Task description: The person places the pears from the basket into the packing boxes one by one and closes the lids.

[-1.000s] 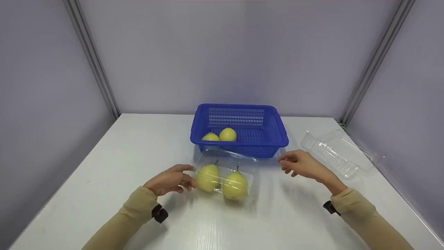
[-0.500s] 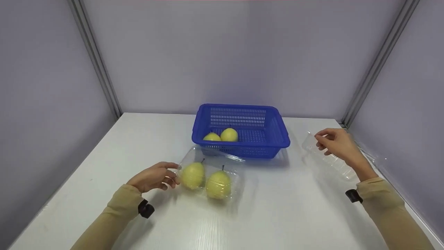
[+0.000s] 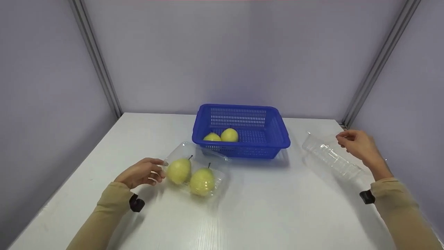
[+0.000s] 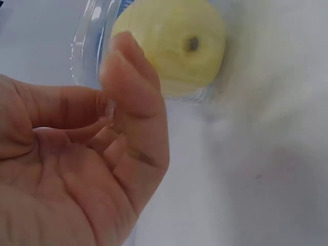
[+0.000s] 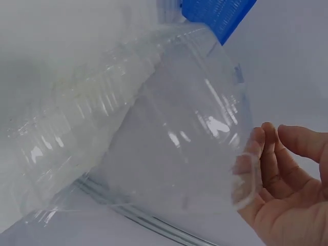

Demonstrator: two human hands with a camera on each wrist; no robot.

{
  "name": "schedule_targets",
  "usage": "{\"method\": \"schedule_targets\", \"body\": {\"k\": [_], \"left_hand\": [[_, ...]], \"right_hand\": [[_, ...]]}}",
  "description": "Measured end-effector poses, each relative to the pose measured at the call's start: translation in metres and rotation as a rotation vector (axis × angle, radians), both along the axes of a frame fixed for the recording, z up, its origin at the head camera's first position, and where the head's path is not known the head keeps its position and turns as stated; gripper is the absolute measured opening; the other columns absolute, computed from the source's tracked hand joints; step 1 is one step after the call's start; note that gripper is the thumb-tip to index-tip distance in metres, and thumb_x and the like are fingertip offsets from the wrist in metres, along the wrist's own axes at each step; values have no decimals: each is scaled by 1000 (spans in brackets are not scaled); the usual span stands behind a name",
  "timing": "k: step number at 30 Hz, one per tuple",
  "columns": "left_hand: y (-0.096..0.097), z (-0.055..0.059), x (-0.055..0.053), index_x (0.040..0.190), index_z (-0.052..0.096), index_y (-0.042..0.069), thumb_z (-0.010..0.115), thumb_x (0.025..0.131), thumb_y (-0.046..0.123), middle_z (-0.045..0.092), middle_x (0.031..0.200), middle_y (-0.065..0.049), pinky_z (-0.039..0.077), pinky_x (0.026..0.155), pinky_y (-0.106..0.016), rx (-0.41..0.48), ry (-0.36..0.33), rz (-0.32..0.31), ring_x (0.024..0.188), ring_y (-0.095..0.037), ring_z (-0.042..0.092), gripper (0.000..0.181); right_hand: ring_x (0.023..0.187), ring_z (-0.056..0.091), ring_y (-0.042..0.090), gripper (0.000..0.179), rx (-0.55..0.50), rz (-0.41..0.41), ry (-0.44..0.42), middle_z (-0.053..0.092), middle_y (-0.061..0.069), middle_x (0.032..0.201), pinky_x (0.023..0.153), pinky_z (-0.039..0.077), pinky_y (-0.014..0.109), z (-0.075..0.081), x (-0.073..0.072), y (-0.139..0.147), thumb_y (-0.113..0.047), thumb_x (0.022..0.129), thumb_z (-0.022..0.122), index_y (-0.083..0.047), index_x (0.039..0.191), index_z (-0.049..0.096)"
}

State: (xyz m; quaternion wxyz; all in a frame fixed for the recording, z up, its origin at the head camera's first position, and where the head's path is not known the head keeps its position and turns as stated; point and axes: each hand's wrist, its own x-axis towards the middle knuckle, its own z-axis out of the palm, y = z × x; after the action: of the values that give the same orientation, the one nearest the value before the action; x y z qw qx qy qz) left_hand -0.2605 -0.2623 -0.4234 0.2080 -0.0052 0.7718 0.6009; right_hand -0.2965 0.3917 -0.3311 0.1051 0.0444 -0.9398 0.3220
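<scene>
Now the box (image 3: 182,151) lies further left and is turned more askew than a second ago, my left hand (image 3: 140,173) at its left end, pinching the clear edge between thumb and curled finger. Its two pears (image 3: 202,181) sit side by side under the plastic, just in front of the basket (image 3: 242,143), which has barely shifted. My right hand (image 3: 360,146) was beside the basket's right corner; now it is over the other box (image 3: 331,158), fingers bent, thumb close to forefinger. The clear plastic overlaps those fingers in the right wrist view, and I cannot tell whether they have hold of it. Everything rests on a white counter (image 3: 263,215), its top faintly streaked with glare, with pale walls (image 3: 222,52) behind and on both sides and grey metal strips (image 3: 98,59) at the corners. Two more pears (image 3: 229,134) sit towards the left in the blue basket, its front rim hiding their lower parts. The other box lies to the basket's right, ribbed and see-through, my right hand and wrist covering some of it. Tan sleeves (image 3: 112,201) cover my forearms.
</scene>
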Motion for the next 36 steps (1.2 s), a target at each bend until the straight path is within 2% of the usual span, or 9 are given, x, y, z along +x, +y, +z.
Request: {"method": "schedule_targets", "body": {"k": [5,9,13,18,20,24,29,33,36], "left_hand": [[-10,0,-2,138,45,-2,44,96,8,62,84,0,47,67,-26,-42,28,51,75,-12,62,43],[-19,-2,-3,137,46,-2,43,98,9,61,84,1,46,66,-25,-50,42,84,74,-11,60,41],[-27,-3,-5,141,42,-4,41,99,8,61,85,1,47,66,-24,-59,48,110,75,-10,60,43],[-36,-2,-8,143,39,-4,40,99,9,60,85,2,47,65,-24,-68,40,130,75,-9,60,46],[-40,-2,-9,143,39,-4,40,99,9,61,85,2,46,65,-24,-64,37,132,75,-9,60,46],[-48,-2,-10,144,37,-4,40,99,9,61,85,3,46,63,-23,-51,30,150,75,-8,60,46],[-56,0,-11,145,36,-4,41,97,6,61,86,3,46,62,-21,-53,19,177,75,-7,60,49],[-61,0,-11,146,35,-3,43,97,6,62,86,3,47,62,-20,-65,5,205,74,-7,60,51],[-67,1,-11,146,35,-3,42,97,5,62,85,4,47,61,-20,-65,0,222,74,-6,61,50]], "right_hand": [[78,59,2,37,66,-6,-50,65,28,111,65,50,19,-7,-1,17,-23,100,52,7,119,61],[89,63,26,38,113,-11,-90,61,33,115,69,47,25,-12,-1,28,-23,100,50,8,121,60],[106,57,46,41,128,-18,-126,56,37,121,75,48,35,-18,-1,39,-23,101,49,11,123,57],[112,51,53,44,142,-10,-202,51,40,125,85,48,55,-27,-3,52,-22,101,48,13,127,52],[113,49,55,45,156,0,-232,50,41,127,87,47,59,-31,-4,57,-22,101,47,14,128,51],[116,47,56,50,176,32,-280,47,42,130,89,46,60,-41,-6,65,-26,102,46,16,130,48],[120,46,55,60,144,93,-322,41,43,135,95,46,60,-58,-8,66,-31,103,44,20,134,40],[128,34,60,72,142,99,-372,28,46,142,101,37,66,-68,-8,61,-38,103,43,20,141,27],[129,28,63,75,174,82,-350,24,47,143,103,31,69,-76,-8,55,-40,102,44,19,143,23]]}}
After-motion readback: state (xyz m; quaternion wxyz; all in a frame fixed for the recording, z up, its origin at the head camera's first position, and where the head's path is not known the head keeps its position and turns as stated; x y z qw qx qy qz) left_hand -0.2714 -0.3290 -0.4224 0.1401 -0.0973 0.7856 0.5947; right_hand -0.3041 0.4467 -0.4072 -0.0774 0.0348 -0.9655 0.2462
